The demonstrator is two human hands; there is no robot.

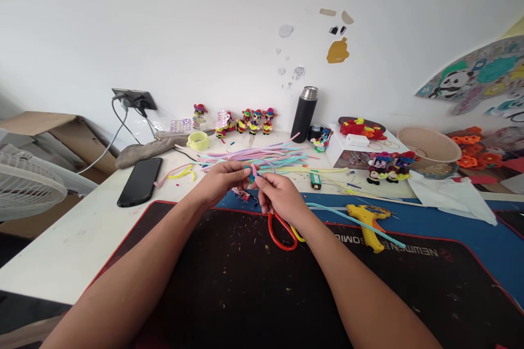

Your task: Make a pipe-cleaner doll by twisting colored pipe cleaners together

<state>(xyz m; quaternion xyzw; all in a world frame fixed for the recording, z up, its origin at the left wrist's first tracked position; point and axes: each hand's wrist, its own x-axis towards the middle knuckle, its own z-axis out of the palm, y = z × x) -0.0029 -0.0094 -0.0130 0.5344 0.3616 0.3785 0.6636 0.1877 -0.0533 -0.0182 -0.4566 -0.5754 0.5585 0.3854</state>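
Observation:
Above the back edge of the black mat (229, 283), both hands meet around a small pink and blue fuzzy piece (254, 171). My left hand (227, 181) pinches it from the left between thumb and fingers. From the right, my right hand (278, 193) grips the same piece, its other fingers curled. The piece is partly hidden by the fingertips. Below my right hand lie red-handled scissors (283, 240), and a small red and pink item (244, 194) rests beneath the fingers. Pink, purple and turquoise fuzzy stems (262, 155) are piled behind the hands.
A yellow glue gun (370, 223) and a turquoise stem (356, 221) lie right. A phone (140, 181) and fan (30, 185) are left. Behind stand a black bottle (304, 114), small figures (256, 121), yellow tape (198, 141), a white box (347, 150) and a bowl (429, 143).

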